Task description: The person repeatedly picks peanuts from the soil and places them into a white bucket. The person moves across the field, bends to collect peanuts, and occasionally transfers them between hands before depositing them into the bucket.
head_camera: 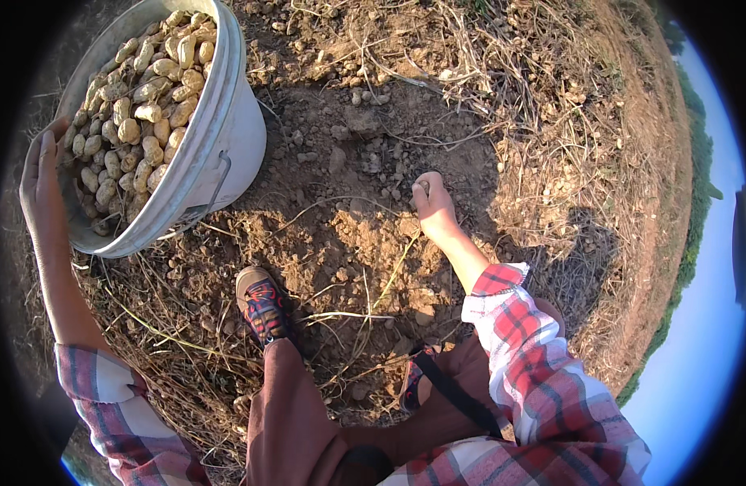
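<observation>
A white plastic bucket (242, 130) full of unshelled peanuts (145, 115) stands tilted in the upper left. My left hand (44, 161) grips its rim from the far left, with the fingertips reaching over the edge. Low over the bare soil, right of centre, my right hand (433, 200) is closed, and a small tan thing, apparently a peanut (424, 184), shows between thumb and fingers. Most of that small thing is hidden by the fingers. The bucket's wire handle (218, 185) hangs down on its near side.
Clods of soil (357, 124) and dry stalks (470, 67) cover the ground. My left shoe (263, 304) is planted just below the bucket; the right shoe (416, 379) is partly behind my trouser leg. A dark strap (458, 392) hangs by my right leg.
</observation>
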`<state>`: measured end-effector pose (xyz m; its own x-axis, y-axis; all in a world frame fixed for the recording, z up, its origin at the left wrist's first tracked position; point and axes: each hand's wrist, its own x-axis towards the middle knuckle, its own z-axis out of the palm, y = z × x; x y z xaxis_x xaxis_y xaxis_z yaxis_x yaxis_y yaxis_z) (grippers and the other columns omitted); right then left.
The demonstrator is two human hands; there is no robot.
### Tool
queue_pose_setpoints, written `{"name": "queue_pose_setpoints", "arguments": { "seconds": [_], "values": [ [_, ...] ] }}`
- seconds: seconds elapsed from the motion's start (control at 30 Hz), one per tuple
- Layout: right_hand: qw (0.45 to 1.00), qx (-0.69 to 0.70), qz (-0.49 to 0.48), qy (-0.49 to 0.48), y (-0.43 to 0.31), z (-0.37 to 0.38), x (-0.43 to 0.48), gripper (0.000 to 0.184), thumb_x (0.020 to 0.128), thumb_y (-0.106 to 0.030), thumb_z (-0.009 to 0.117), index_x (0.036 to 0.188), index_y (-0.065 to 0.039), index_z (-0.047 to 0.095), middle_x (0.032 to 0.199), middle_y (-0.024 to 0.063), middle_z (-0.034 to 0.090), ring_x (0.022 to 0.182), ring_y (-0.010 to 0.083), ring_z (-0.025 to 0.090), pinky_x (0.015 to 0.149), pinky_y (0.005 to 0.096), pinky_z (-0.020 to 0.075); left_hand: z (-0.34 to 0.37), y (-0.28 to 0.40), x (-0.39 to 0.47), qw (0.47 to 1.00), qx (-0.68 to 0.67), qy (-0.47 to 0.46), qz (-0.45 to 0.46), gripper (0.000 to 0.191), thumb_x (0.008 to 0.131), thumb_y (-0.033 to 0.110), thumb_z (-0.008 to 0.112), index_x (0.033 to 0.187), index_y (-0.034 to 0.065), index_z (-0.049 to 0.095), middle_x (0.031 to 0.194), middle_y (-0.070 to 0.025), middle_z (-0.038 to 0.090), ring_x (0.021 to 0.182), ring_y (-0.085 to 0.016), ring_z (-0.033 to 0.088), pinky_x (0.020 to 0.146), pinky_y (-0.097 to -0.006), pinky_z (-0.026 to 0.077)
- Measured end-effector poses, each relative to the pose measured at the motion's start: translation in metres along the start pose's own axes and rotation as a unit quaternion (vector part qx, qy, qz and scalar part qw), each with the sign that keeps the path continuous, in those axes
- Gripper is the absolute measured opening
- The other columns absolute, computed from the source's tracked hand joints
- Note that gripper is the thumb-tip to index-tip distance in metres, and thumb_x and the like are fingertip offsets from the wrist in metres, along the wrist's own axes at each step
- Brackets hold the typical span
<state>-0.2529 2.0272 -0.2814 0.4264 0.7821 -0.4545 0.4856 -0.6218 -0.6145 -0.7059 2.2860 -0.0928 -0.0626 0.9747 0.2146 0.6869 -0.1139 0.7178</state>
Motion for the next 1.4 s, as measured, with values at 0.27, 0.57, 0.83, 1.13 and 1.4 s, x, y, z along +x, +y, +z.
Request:
{"name": "queue_pose_setpoints", "arguments": {
  "seconds": [0.27,0.57,0.83,1.13,1.4],
  "values": [
    [0.966,0.213,0.092,-0.115,-0.028,0.036,0.003,0.031,0.100,-0.031,0.046,0.097,-0.004,0.060,0.075,0.0036,0.055,0.066,0.0129,0.052,0.064,0.0308,0.0430,0.015,0.031,-0.049,0.996,0.072,-0.021,0.057,0.032,0.100,0.029,0.047,0.117,0.0087,0.064,0.118,-0.0065,0.063,0.112,-0.016,0.057,0.100,-0.0321,0.043],
    [0.987,0.008,-0.161,-0.023,-0.139,0.112,0.058,0.029,0.093,-0.024,0.055,0.116,-0.007,0.052,0.096,0.0184,0.067,0.091,0.0359,0.065,0.078,0.0485,0.0483,0.029,0.050,-0.056,0.996,0.011,0.009,0.085,0.029,0.101,0.022,0.045,0.117,0.0064,0.064,0.117,-0.0065,0.064,0.114,-0.016,0.057,0.102,-0.0314,0.043],
    [0.994,-0.010,-0.104,-0.041,-0.128,0.123,0.046,0.028,0.092,-0.024,0.051,0.100,0.002,0.052,0.083,0.0227,0.066,0.084,0.0409,0.064,0.078,0.0478,0.0494,0.018,0.032,-0.064,0.990,-0.125,0.043,0.042,0.028,0.101,0.015,0.043,0.115,0.0002,0.062,0.117,-0.0085,0.063,0.113,-0.016,0.058,0.099,-0.0314,0.047],
    [0.980,0.000,-0.193,-0.054,-0.140,0.111,0.074,0.021,0.089,-0.010,0.050,0.107,-0.007,0.060,0.095,0.0182,0.067,0.093,0.0359,0.064,0.078,0.0463,0.0497,0.028,0.054,-0.228,0.996,-0.033,-0.007,0.088,0.020,0.089,-0.011,0.045,0.100,0.0012,0.056,0.109,-0.0123,0.058,0.113,-0.030,0.054,0.097,-0.0396,0.048],
    [0.911,-0.263,-0.299,-0.108,-0.160,0.117,0.091,0.022,0.089,-0.017,0.054,0.110,-0.011,0.056,0.093,0.0133,0.069,0.086,0.0366,0.066,0.069,0.0464,0.0527,0.083,0.074,-0.278,0.936,-0.076,-0.321,0.126,0.031,0.063,-0.013,0.055,0.084,0.0071,0.065,0.092,-0.0097,0.062,0.091,-0.032,0.060,0.080,-0.0408,0.048]
  ]
}}
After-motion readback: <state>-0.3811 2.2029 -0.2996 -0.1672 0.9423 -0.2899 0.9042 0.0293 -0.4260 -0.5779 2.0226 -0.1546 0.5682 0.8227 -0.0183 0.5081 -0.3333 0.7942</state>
